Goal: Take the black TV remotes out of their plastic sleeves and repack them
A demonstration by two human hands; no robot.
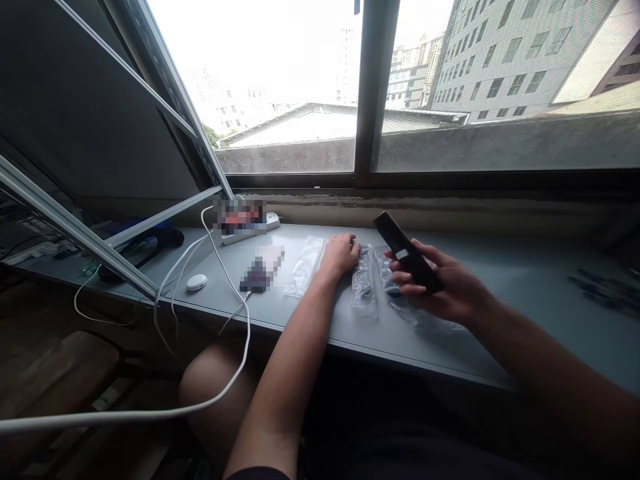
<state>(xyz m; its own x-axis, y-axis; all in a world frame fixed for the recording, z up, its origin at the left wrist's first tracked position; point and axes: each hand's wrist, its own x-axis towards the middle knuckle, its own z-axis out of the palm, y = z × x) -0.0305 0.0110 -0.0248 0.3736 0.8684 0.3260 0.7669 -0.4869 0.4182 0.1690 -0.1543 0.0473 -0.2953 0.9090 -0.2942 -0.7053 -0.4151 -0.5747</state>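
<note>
My right hand [445,283] is closed around a long black slab-shaped device [407,253] with a small white patch. It holds the device tilted above the table, over crumpled clear plastic bags [415,313]. My left hand [341,255] lies on the table with its fingers loosely bent, apparently holding nothing. Just left of it is a flat bag with white contents [305,267]. A clear bag [364,287] lies close on its right, reaching toward the table's front edge; whether the fingertips touch it I cannot tell.
White cables [247,347] hang across the left front of the grey table [350,331]. A round white device [197,283], a blurred-out phone-like thing [257,280] and a power strip [273,220] lie on the left. Metal frame bars [90,233] slant there. Dark items [607,290] lie far right.
</note>
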